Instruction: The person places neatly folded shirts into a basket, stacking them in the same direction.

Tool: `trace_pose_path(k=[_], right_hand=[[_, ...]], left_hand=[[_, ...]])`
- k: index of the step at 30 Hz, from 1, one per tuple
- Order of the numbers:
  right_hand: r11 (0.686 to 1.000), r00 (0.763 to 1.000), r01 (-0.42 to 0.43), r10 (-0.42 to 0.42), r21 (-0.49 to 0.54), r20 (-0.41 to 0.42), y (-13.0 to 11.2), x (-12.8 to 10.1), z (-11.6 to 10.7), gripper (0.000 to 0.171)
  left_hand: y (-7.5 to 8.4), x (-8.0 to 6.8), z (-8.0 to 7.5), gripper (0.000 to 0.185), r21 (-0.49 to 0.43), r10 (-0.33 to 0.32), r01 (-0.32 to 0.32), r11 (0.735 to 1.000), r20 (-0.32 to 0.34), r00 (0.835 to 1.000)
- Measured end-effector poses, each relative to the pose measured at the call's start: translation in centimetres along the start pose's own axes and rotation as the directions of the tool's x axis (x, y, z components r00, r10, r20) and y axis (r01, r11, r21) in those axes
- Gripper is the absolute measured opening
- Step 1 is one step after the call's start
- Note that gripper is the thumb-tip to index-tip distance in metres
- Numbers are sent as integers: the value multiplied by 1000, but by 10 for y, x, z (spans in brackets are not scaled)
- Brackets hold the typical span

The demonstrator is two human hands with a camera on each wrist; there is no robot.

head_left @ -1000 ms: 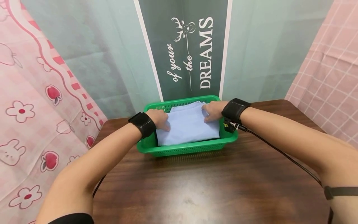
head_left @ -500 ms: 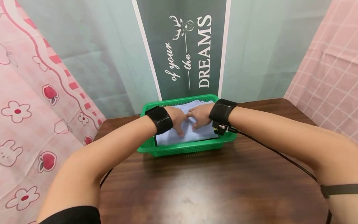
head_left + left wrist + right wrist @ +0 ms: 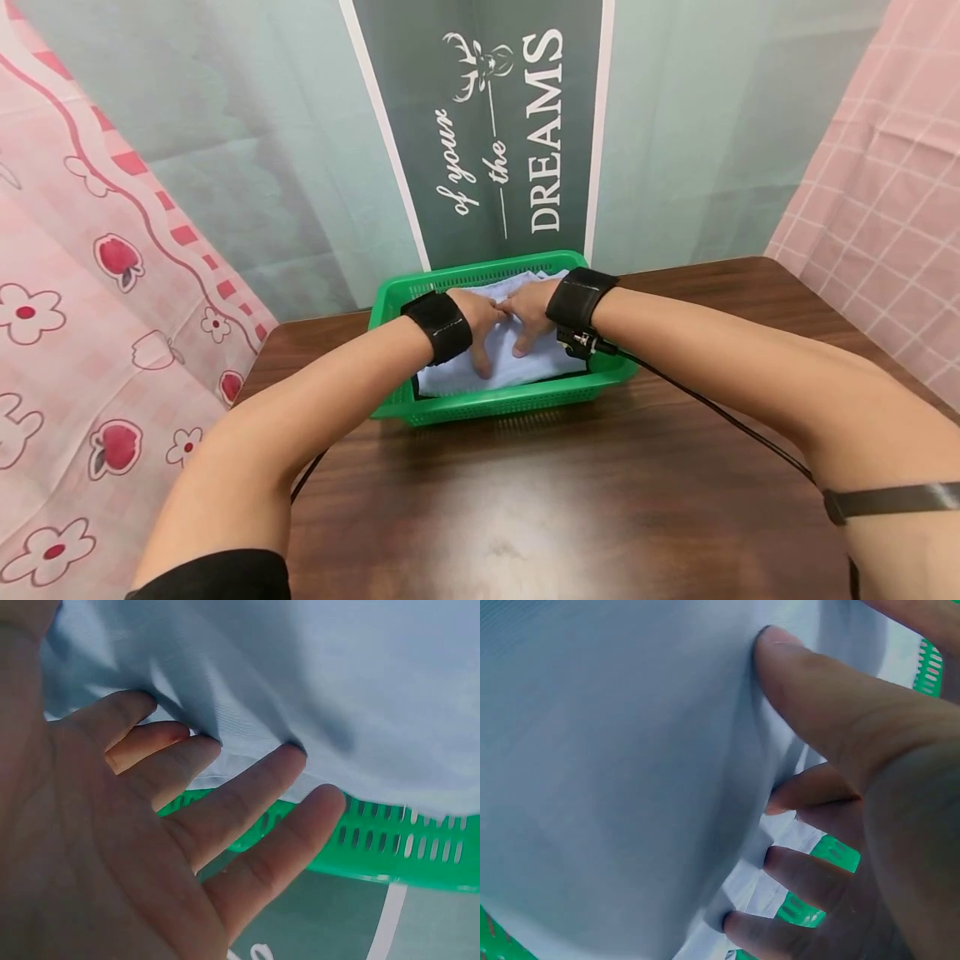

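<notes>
Both hands down inside the green basket [image 3: 495,402], which sits at the far side of the dark wooden tabletop [image 3: 570,500], close against the hanging banner [image 3: 487,125]. Folded light-blue cloth [image 3: 457,375] lies in the basket, filling most of it. Left hand [image 3: 480,321] and right hand [image 3: 528,312] meet near the middle of the cloth, fingertips close together, palms down. Left wrist view: fingers [image 3: 247,795] spread and fairly straight, tips dug into the fabric and dimpling it, the basket's slotted wall [image 3: 405,847] just beyond. Right wrist view: thumb [image 3: 810,682] pressing into the cloth [image 3: 615,765], the other fingers lightly bent with their tips against a folded edge. Neither grip closes around anything; both look open, pressing rather than pinching, likely to flatten the cloth so it sits below the rim. Black straps on both wrists; a cable [image 3: 712,417] runs from the right strap back across the tabletop. Pink printed sheets hang on either side, pale green curtain behind
</notes>
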State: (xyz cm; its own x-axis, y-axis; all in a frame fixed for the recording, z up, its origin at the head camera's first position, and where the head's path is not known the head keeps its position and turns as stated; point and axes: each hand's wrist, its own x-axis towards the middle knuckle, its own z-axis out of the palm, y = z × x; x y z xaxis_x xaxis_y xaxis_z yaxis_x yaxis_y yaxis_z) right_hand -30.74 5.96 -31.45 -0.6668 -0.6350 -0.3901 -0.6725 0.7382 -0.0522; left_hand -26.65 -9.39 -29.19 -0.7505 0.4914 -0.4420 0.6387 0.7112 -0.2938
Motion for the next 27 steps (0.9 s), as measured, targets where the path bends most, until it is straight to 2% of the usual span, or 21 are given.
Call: trace_pose_path(k=[5, 8, 12, 15, 21, 24, 27], right_hand=[[1000, 999, -25, 25, 6, 39, 4, -4, 3, 93], [999, 997, -40, 41, -5, 67, 8, -8, 2, 94], [998, 995, -38, 42, -52, 87, 13, -10, 3, 95], [996, 995, -44, 51, -78, 86, 13, -15, 1, 96], [993, 992, -81, 89, -87, 90, 9, -17, 4, 97], [998, 999, -28, 31, -59, 41, 10, -22, 4, 93], [999, 995, 32, -34, -31, -90, 15, -31, 3, 85]], left_hand=[[-1, 0, 6, 106, -29, 9, -9, 1000, 10, 1000], [-4, -5, 9, 111, -41, -5, 7, 999, 45, 999], [-12, -9, 13, 117, 8, -25, 24, 1000, 96, 995], [-14, -16, 12, 117, 33, -29, 26, 999, 103, 994], [-14, -22, 14, 113, -2, -28, 29, 1000, 101, 994], [-18, -24, 14, 110, -46, -22, 26, 999, 90, 996], [-28, -28, 10, 104, -123, -43, 43, 991, 1, 999]])
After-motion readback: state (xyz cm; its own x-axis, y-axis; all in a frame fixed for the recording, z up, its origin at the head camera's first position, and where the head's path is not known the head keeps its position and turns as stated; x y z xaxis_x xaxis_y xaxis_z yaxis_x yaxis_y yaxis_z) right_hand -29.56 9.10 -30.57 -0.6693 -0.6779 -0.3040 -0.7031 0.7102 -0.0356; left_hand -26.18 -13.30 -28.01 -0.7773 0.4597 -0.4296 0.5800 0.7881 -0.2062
